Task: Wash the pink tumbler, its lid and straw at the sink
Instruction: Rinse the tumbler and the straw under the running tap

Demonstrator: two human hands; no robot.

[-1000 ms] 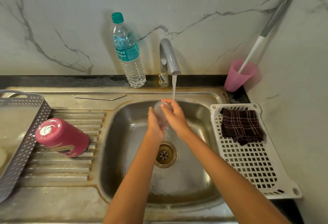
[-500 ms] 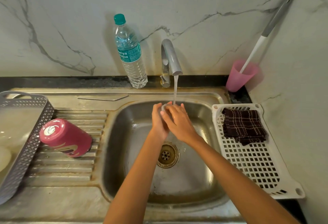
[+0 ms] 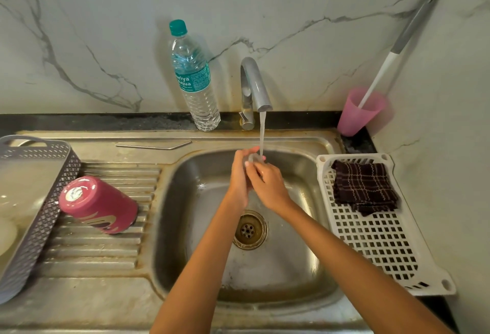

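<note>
The pink tumbler [image 3: 98,205] lies on its side on the ribbed draining board, left of the sink basin [image 3: 305,267]. A bent metal straw [image 3: 153,146] rests on the steel ledge behind the board. Over the basin, my left hand [image 3: 240,180] and my right hand [image 3: 267,184] together hold the clear lid [image 3: 255,158] under the running stream from the tap [image 3: 254,87]. The lid is mostly hidden between my fingers; only its top edge shows.
A water bottle [image 3: 195,79] stands left of the tap. A pink cup [image 3: 359,112] with a long-handled brush sits in the back right corner. A white rack [image 3: 384,241] with a dark checked cloth [image 3: 364,188] lies right of the basin; a grey basket [image 3: 34,206] sits far left.
My hands have drawn closer together around the lid and risen slightly toward the stream. The lid shows less than a second ago.
</note>
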